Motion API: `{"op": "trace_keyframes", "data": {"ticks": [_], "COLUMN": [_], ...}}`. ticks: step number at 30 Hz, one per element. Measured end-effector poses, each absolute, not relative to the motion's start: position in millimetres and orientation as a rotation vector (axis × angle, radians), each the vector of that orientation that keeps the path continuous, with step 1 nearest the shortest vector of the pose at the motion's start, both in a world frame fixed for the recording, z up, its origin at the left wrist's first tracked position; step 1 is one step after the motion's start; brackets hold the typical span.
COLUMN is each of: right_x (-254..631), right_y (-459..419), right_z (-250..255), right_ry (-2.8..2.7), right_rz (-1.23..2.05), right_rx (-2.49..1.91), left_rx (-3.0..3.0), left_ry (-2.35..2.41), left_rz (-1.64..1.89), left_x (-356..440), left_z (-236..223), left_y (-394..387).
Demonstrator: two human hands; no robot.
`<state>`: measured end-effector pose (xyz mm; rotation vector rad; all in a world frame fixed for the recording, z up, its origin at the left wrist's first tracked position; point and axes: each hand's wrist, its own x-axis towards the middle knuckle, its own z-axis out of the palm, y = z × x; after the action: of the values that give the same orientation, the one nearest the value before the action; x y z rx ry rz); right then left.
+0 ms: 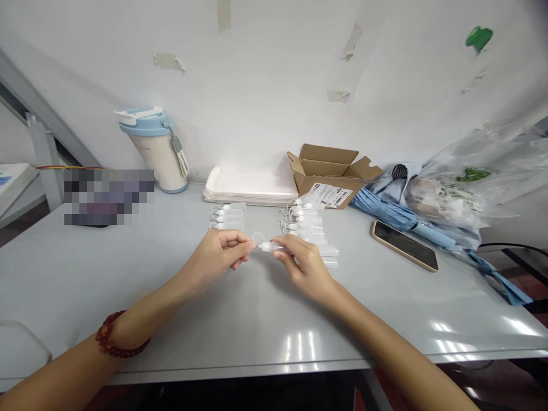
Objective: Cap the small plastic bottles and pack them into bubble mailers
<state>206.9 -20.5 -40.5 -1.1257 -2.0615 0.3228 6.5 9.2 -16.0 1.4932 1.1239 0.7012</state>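
Between my hands is a small clear dropper bottle (268, 246) with a white neck and a thin looped strap, its tip pointing left. My right hand (306, 265) grips its body between thumb and fingers. At the tip, my left hand (226, 249) pinches something too small to make out, perhaps the cap or the strap's end. Behind my left hand lie several similar bottles (230, 219) in a short row. A second group of bottles (309, 220) lies beyond my right hand, partly hidden by it, with straps trailing left.
A stack of white trays (257, 185) stands against the wall beside an open cardboard box (327, 174). To the right are a phone (405, 245), a folded blue umbrella (385, 208) and a plastic bag (445, 200). A tumbler (154, 154) stands at back left, near a blurred-out object (107, 197).
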Motion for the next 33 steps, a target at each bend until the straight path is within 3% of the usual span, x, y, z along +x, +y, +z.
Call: {"op": "trace_keyframes", "data": {"ticks": [13, 22, 33], "right_x": [210.7, 246.1, 259.3], "right_y": [-13.9, 9.7, 17.5], "right_z": [-41.5, -33.8, -34.6], "right_ry": [-2.144, -2.202, -2.207], "right_rz": [0.290, -0.132, -0.004], "right_rx": [-1.199, -1.441, -1.649], "left_rx": [1.643, 1.431, 1.325], "left_ry": [1.133, 1.435, 1.533], "left_rz": [0.484, 1.002, 1.099], "left_x": [-4.1, -29.8, -36.5], "left_z": [-8.8, -9.9, -37.0], "left_y": [27.2, 57.7, 77.0]}}
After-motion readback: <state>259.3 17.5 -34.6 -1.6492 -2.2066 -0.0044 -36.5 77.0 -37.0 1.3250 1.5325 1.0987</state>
